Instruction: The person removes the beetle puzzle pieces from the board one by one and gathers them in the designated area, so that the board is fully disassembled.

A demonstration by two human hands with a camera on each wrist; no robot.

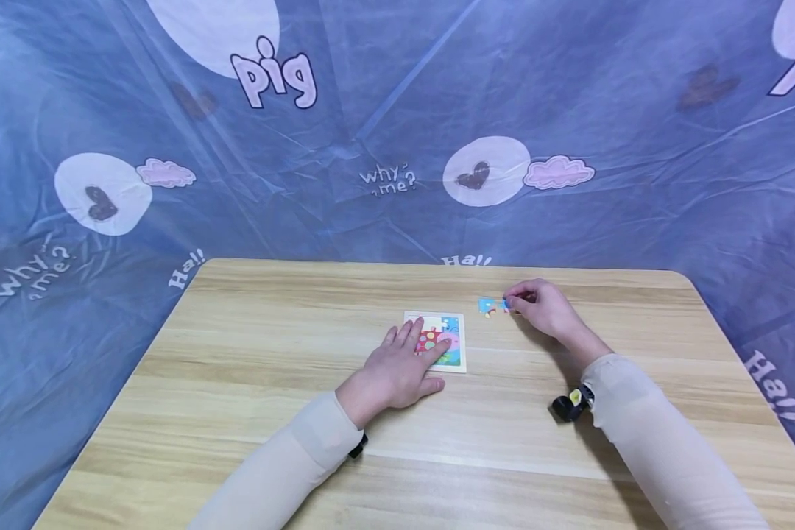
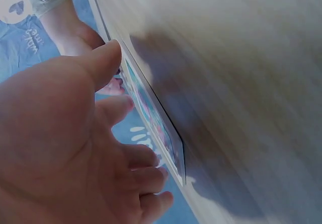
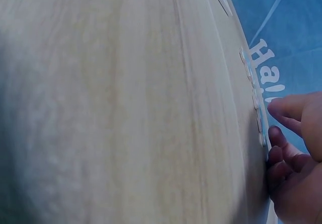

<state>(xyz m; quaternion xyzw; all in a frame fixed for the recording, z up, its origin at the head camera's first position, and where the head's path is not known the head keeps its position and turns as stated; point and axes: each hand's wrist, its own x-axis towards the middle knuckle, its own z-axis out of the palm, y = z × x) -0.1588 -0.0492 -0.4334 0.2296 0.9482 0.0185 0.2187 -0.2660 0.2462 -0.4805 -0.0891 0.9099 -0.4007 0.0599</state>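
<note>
A small jigsaw puzzle (image 1: pixel 462 346) in a pale square frame lies on the wooden table, its picture partly filled with red, blue and green pieces. My left hand (image 1: pixel 400 368) rests across the puzzle's left part, fingers spread and straight, covering some of it. In the left wrist view the puzzle (image 2: pixel 151 110) appears edge-on beyond the fingers. Farther right, loose blue puzzle pieces (image 1: pixel 486 305) lie flat on the table. My right hand (image 1: pixel 546 309) is over their right end, fingers bent. The right wrist view shows a gap between its thumb and forefinger, close to the pieces (image 3: pixel 255 98).
The wooden table (image 1: pixel 238 383) extends around both hands. Behind it hangs a blue printed cloth (image 1: pixel 344 199), close to the table's far edge. A black wrist camera (image 1: pixel 570 405) sits beneath the right forearm, just above the tabletop.
</note>
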